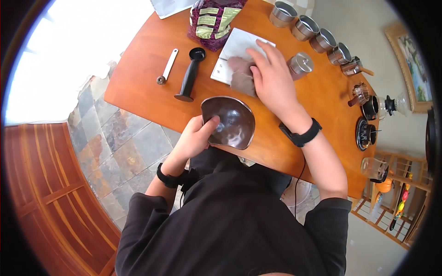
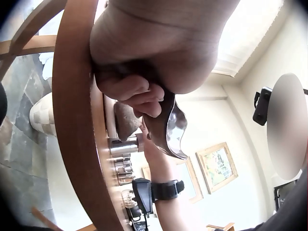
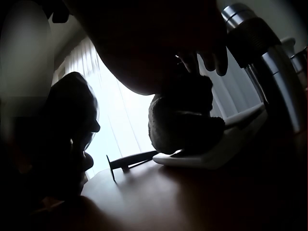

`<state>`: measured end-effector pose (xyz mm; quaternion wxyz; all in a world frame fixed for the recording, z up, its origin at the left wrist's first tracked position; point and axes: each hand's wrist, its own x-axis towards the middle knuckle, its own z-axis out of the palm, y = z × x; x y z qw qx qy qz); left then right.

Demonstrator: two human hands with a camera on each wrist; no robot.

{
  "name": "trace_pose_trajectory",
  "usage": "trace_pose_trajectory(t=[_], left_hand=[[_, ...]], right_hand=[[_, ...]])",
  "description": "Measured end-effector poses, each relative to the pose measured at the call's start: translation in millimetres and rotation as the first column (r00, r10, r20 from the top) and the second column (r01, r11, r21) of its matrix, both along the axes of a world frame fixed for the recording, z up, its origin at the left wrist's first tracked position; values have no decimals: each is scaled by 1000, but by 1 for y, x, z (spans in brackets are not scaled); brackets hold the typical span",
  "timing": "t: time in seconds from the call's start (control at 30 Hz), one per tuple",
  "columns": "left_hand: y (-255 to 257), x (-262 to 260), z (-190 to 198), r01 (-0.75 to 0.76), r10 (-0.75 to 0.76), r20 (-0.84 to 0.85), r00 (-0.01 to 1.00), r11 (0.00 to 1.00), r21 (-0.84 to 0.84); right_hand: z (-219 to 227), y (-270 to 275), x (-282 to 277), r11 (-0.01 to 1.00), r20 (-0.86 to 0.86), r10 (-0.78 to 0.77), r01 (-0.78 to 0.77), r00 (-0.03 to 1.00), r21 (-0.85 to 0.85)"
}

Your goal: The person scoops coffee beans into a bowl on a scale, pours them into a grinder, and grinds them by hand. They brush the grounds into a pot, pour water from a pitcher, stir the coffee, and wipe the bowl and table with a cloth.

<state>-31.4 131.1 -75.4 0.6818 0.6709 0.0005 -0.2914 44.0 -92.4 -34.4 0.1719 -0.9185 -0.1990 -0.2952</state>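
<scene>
My left hand (image 1: 197, 136) holds a dark, glossy, shallow dish (image 1: 230, 126) with a curved rim, thumb inside and fingers beneath it. In the left wrist view those fingers (image 2: 139, 94) are curled under the dish (image 2: 173, 127) beside the table edge. My right hand (image 1: 278, 85) reaches over the white scale (image 1: 222, 70) with a crumpled brownish-grey cloth (image 1: 242, 80) at its thumb and fingers. In the right wrist view the cloth (image 3: 168, 125) bulges down from the hand to the scale's edge (image 3: 187, 161), its upper part in dark shadow.
Left of the scale lie a black tamper-like tool (image 1: 189, 76) and a small metal spoon (image 1: 170, 66). A purple bag (image 1: 209, 23) stands behind. A metal canister (image 1: 300, 64) is right of my right hand; several metal cups (image 1: 306, 27) line the far edge.
</scene>
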Motion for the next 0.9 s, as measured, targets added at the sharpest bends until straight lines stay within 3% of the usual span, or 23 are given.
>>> trace_pose_trajectory(t=[0.07,0.13,0.17,0.33,0.4,0.47,0.53,0.57,0.67,0.8,0.9], left_hand=[[1,2,2,7,-7,-37,999,1000,22],[4,4,-1,-2,3,-44,999,1000,9],[5,5,1,7,-7,-51,999,1000,-7],[7,10,-1,42,-45,-82,996,998,-36],[8,11,0,57,-59,-80,995,998,-26],[8,11,2,51,-54,-83,995,998,-42],[9,11,2,47,-51,-86,995,997,-54],[10,11,2,61,-65,-80,995,997,-50],[10,11,1,74,-77,-77,994,996,-43],[10,12,3,70,-74,-89,993,997,-44],[9,11,3,47,-52,-80,995,996,-70]], right_hand=[[-8,2,7,999,-75,55,-55,996,2],[-13,7,6,983,-306,175,-181,936,10],[-14,11,4,985,-393,150,-172,907,-22],[-11,15,10,975,-354,180,-215,918,-63],[-8,17,6,957,-434,204,-272,877,-101],[-3,16,9,961,-486,220,-273,846,-39],[9,10,18,970,-424,232,-241,876,33],[19,7,25,981,-388,195,-184,901,66],[38,4,41,982,-108,-42,21,993,-188],[2,1,45,981,-275,-87,33,957,-192],[-20,-1,45,957,-379,-146,32,914,-289]])
